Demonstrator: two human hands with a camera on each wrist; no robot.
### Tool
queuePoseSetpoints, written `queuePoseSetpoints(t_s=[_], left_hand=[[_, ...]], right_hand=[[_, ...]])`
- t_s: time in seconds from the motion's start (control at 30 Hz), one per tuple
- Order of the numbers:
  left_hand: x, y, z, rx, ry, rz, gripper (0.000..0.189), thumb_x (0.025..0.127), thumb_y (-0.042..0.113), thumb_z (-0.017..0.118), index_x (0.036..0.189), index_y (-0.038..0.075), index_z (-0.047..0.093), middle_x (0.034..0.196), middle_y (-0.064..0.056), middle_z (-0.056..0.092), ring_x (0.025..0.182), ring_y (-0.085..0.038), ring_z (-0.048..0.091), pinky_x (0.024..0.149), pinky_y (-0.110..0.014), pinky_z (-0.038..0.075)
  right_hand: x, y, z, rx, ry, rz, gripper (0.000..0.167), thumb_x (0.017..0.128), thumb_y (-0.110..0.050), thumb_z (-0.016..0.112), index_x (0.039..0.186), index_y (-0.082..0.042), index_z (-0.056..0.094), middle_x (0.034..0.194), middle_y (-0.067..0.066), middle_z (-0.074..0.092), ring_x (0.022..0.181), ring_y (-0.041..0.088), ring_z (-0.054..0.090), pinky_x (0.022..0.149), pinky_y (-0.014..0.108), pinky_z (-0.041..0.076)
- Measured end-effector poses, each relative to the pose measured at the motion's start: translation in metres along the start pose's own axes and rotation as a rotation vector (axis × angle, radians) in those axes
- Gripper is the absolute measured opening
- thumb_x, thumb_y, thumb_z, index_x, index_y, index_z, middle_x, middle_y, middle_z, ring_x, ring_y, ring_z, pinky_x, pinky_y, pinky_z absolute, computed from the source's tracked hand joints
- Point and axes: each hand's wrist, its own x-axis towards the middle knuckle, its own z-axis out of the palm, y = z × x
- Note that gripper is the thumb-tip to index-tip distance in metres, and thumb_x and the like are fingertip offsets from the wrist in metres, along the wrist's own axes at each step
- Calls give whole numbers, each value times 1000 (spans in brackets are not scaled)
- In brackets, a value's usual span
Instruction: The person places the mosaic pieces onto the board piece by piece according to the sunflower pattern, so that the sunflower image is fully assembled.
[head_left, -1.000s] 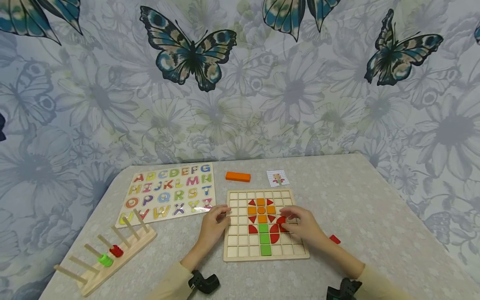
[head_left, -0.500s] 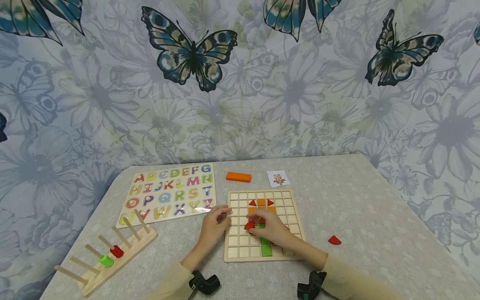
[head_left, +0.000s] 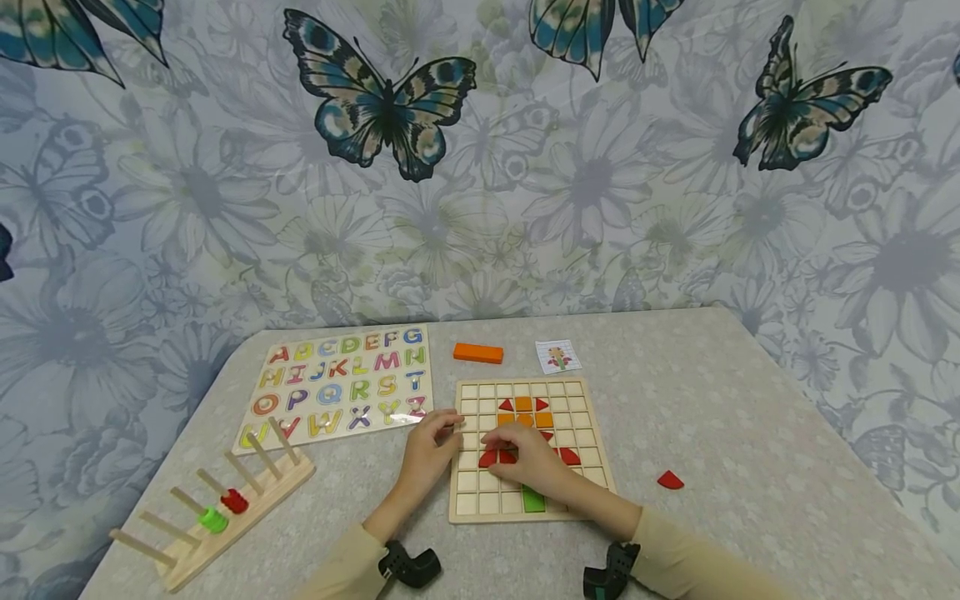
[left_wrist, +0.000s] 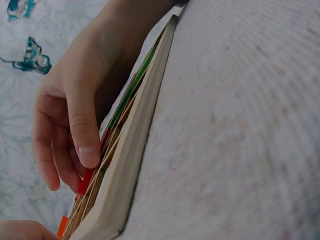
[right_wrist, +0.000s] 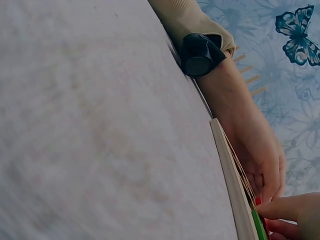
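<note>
A wooden grid board [head_left: 480, 504] lies flat, with orange squares [head_left: 522, 403], red triangles [head_left: 542, 405] and a green square [head_left: 533, 500] in its cells. My right hand [head_left: 528, 458] reaches over the board's middle and pinches a red quarter-circle piece [head_left: 487, 459] between thumb and fingers, low at the grid in the left wrist view. Another red quarter-circle sits just right of it. More pieces are hidden under this hand. My left hand [head_left: 431, 446] rests at the board's left edge with its fingers loosely bent.
A loose red quarter-circle [head_left: 670, 480] lies right of the board. Behind stand an orange block [head_left: 478, 353] and a small picture card [head_left: 558, 357]. To the left are an alphabet board [head_left: 333, 387] and a wooden peg rack [head_left: 247, 508] with green and red beads.
My right hand has moved from the board's right side to its left half, carrying a red quarter-circle down to the grid. My left hand has stayed at the edge.
</note>
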Motion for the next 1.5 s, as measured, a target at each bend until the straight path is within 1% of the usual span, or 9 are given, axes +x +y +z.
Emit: queuePoseSetpoints(t_s=[0.27,0.43,0.7,0.87,0.97,1.1,1.23,1.37,1.5], left_hand=[[0,1,1,-5,-7,-2,21,82,-1,64,102,2,70,117,-13,65,103,-25,63,88,-31,55],[0,2,1,-2,-7,6,21,82,-1,64,102,1,70,116,-14,65,102,-26,63,87,-32,55],[1,4,2,-8,-4,4,21,82,-1,64,102,0,70,117,-15,64,101,-26,63,86,-30,55],[2,5,3,-8,-7,-1,22,82,-1,64,103,0,70,117,-15,64,101,-25,63,86,-28,55],[2,4,2,-4,-5,6,22,82,-1,64,102,0,70,117,-15,64,101,-25,63,86,-27,55],[2,3,2,-2,-3,15,22,82,-1,64,102,0,70,117,-15,64,101,-26,63,86,-28,55],[1,2,2,-2,-1,11,22,81,-1,64,103,1,70,117,-15,64,102,-25,63,88,-31,55],[0,2,2,1,6,2,22,81,-1,65,102,1,70,117,-15,65,102,-25,63,88,-31,55],[0,1,1,-2,10,-3,22,81,-2,65,102,1,70,117,-15,65,101,-26,63,88,-30,55]], right_hand=[[-1,4,-1,-9,20,-21,30,81,-7,72,111,-4,66,101,5,68,93,16,62,81,20,53],[-2,3,-3,-21,23,-45,29,80,-5,72,109,-3,66,99,6,68,92,16,61,80,21,53],[-4,1,-11,9,52,-9,26,86,-8,66,111,-2,66,100,6,68,88,17,61,78,22,53],[-10,4,-23,17,74,-16,23,88,-8,64,110,-2,66,102,9,69,92,19,63,81,27,56],[-16,9,-32,16,98,0,22,89,-8,64,110,-5,67,104,8,70,93,17,62,80,25,55],[-29,16,-45,-6,141,38,21,88,-8,64,109,-5,67,101,7,70,87,14,59,76,21,53],[-45,20,-60,-26,188,108,19,88,-9,65,107,-6,68,101,6,70,91,15,61,79,23,54],[-62,24,-73,-36,240,169,19,87,-9,66,105,-7,68,100,5,69,90,10,59,77,20,53],[-79,32,-84,-84,293,161,18,84,-6,66,102,-4,69,97,4,69,86,4,56,75,20,53]])
